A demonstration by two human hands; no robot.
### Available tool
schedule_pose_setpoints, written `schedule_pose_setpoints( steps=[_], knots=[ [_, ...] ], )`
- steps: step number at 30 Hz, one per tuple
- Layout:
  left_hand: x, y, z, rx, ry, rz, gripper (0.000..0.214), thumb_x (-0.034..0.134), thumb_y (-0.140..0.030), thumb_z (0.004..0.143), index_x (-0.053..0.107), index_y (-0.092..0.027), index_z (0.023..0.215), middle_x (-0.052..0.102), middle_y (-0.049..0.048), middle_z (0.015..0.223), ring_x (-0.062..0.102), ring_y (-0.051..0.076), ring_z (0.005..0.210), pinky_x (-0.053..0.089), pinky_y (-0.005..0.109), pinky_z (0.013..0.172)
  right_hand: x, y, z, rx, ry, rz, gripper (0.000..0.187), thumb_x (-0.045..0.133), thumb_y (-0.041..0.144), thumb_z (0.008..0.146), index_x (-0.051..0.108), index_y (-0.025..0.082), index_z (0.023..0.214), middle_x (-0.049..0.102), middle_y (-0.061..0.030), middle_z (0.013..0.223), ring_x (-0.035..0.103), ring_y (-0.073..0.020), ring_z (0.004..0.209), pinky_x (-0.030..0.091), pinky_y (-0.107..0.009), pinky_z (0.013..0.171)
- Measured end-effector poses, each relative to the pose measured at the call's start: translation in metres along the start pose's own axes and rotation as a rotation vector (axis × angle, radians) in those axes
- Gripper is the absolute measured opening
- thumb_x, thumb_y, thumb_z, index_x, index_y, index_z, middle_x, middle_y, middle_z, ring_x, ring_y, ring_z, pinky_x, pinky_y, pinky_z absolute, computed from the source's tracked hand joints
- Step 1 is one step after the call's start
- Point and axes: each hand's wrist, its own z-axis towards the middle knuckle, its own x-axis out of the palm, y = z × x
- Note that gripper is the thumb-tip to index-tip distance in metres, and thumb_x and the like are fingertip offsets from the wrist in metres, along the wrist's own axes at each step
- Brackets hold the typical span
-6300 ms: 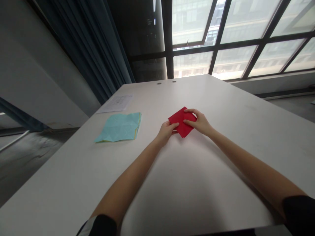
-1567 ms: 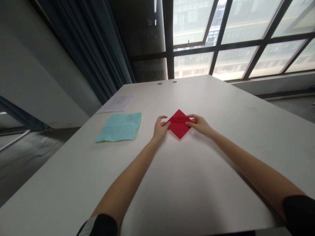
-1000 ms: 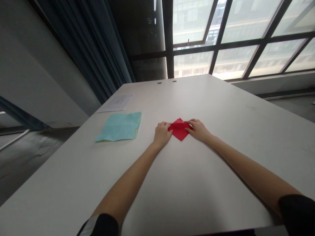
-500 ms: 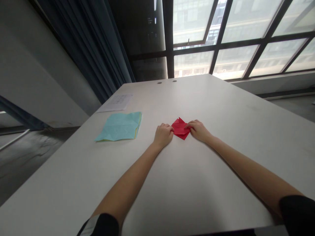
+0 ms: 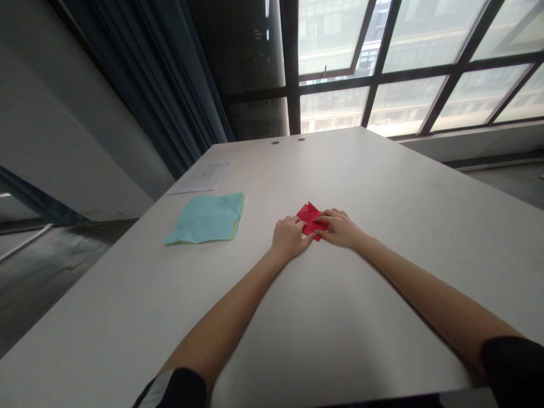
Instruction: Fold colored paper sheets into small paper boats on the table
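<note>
A small piece of folded red paper lies on the white table between my hands, one pointed flap standing up at its far side. My left hand grips its left edge, with the thumb reaching to the near corner. On the other side, my right hand has its fingers over the right part of the paper and its thumb at the near corner. Both hands rest low on the tabletop, and the fingers cover part of the folds.
To the left lies a stack of creased light blue paper with a yellow edge showing. Behind it is a printed white sheet. The white table reaches toward the windows, with two round holes near its far edge.
My left hand has shifted right, further onto the red paper, its thumb now at the near corner. My right thumb has also come to that corner, and the right fingers reach further over the paper.
</note>
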Motion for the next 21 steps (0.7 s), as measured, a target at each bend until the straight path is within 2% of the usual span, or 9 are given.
schedule_pose_setpoints(
  steps=[5,10,14,21],
  knots=[
    [-0.001,0.009,0.002,-0.031,-0.004,0.055,0.029,0.049,-0.043,0.079,0.064,-0.020,0.090,0.061,0.0069,0.091,0.052,0.023,0.089,0.037,0.035,0.076,0.000,0.000,0.000,0.007,0.018,0.002,0.033,0.053,0.036,0.078,0.063,0.022,0.106,0.060,-0.0072,0.105,0.053,-0.0222,0.095,0.037,-0.036,0.085],
    [0.002,0.027,0.006,-0.129,-0.024,0.063,0.024,0.047,-0.038,0.081,0.064,-0.020,0.085,0.061,0.0067,0.090,0.052,0.022,0.089,0.037,0.035,0.077,-0.001,0.001,0.001,0.024,0.023,0.007,0.034,0.054,0.036,0.078,0.062,0.023,0.108,0.060,-0.0074,0.104,0.052,-0.0222,0.095,0.036,-0.036,0.085],
    [0.006,0.035,0.007,-0.203,-0.036,0.032,0.028,0.049,-0.037,0.080,0.063,-0.020,0.096,0.060,0.0076,0.097,0.050,0.023,0.094,0.037,0.036,0.079,-0.002,0.002,0.000,0.022,0.030,0.007,0.035,0.053,0.038,0.079,0.062,0.023,0.108,0.060,-0.0077,0.104,0.052,-0.0222,0.095,0.036,-0.037,0.085],
    [0.006,0.036,0.007,-0.170,-0.042,-0.053,0.023,0.052,-0.032,0.079,0.063,-0.022,0.096,0.059,0.0070,0.101,0.049,0.023,0.097,0.037,0.037,0.084,0.000,0.002,0.000,0.032,0.020,0.000,0.034,0.053,0.039,0.079,0.062,0.024,0.108,0.060,-0.0072,0.103,0.052,-0.0220,0.095,0.036,-0.037,0.085]
  ],
)
